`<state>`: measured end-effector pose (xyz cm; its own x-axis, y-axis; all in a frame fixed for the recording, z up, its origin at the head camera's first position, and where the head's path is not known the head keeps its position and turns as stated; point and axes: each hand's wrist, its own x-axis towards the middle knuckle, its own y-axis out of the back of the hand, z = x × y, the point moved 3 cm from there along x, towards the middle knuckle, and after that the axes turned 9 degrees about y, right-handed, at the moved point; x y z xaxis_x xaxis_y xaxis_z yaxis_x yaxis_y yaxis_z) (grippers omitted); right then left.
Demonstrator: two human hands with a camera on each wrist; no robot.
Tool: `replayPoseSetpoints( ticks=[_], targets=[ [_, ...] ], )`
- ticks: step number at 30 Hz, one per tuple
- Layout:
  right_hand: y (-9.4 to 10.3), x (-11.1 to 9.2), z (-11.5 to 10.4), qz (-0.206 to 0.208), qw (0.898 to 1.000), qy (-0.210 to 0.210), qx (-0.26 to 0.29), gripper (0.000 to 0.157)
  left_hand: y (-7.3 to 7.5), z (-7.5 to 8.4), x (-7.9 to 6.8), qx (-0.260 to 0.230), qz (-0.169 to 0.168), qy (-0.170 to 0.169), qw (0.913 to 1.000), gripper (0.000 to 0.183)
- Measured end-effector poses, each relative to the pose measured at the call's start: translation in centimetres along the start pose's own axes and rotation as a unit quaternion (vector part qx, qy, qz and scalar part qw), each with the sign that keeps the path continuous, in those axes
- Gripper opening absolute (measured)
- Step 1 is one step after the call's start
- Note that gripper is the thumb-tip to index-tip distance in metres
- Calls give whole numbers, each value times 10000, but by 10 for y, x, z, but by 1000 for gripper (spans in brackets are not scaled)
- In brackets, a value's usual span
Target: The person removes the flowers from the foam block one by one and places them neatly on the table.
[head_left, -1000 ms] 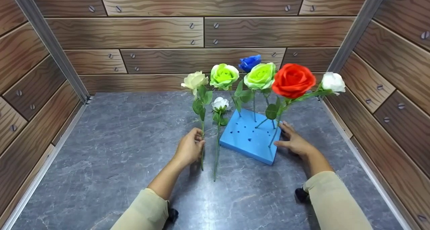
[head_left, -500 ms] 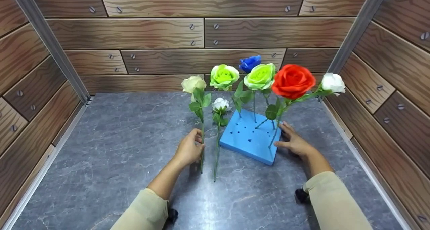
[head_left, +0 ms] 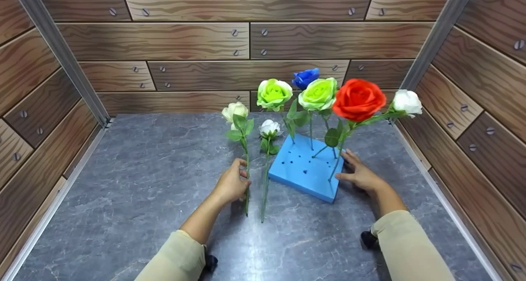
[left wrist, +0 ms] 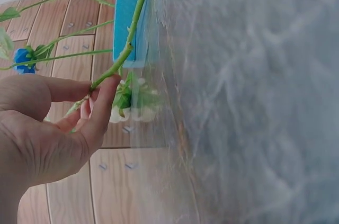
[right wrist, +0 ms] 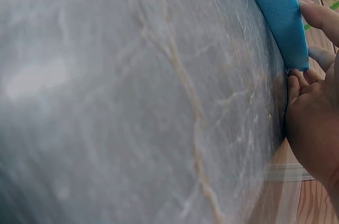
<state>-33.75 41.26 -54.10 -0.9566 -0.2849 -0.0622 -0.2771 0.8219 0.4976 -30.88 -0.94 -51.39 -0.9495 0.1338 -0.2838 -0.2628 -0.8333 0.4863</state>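
My left hand (head_left: 231, 181) pinches the lower stem of a cream artificial rose (head_left: 235, 111) between thumb and fingers. In the left wrist view the bare green stem (left wrist: 123, 57) runs past the fingertips, its cut end close to the tabletop. Just right of it a small white rose (head_left: 270, 128) lies on the table. My right hand (head_left: 358, 172) rests against the right side of a blue block with holes (head_left: 306, 166), thumb and fingers spread along its edge. The right wrist view has the fingers touching the block's side (right wrist: 283, 15).
Standing in the block are two light green roses (head_left: 274, 94), a blue rose (head_left: 306, 78), a red rose (head_left: 359, 99) and a white rose (head_left: 407, 102) leaning right. The grey marbled table (head_left: 144, 182) is enclosed by wood-patterned walls (head_left: 164, 40).
The cream rose's head has sunk lower, and its stem end has slid toward the near side. My left hand barely shifts; the right hand and block stay put.
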Motion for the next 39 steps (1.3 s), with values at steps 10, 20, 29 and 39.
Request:
replayPoseSetpoints(
  ticks=[10,20,29,39],
  targets=[
    [0,1,1,14,10000,-47,12,105,-2,-3,5,-97,-17,22,9999,52],
    [0,1,2,56,9999,18,105,104,-4,-7,10,-377,-219,159,9989,52],
    [0,2,1,-8,10000,49,37,105,-6,-10,13,-674,-471,469,9955,50],
    [0,3,3,-60,10000,17,-24,106,-8,-13,16,-652,-742,599,9933,49]
  ],
)
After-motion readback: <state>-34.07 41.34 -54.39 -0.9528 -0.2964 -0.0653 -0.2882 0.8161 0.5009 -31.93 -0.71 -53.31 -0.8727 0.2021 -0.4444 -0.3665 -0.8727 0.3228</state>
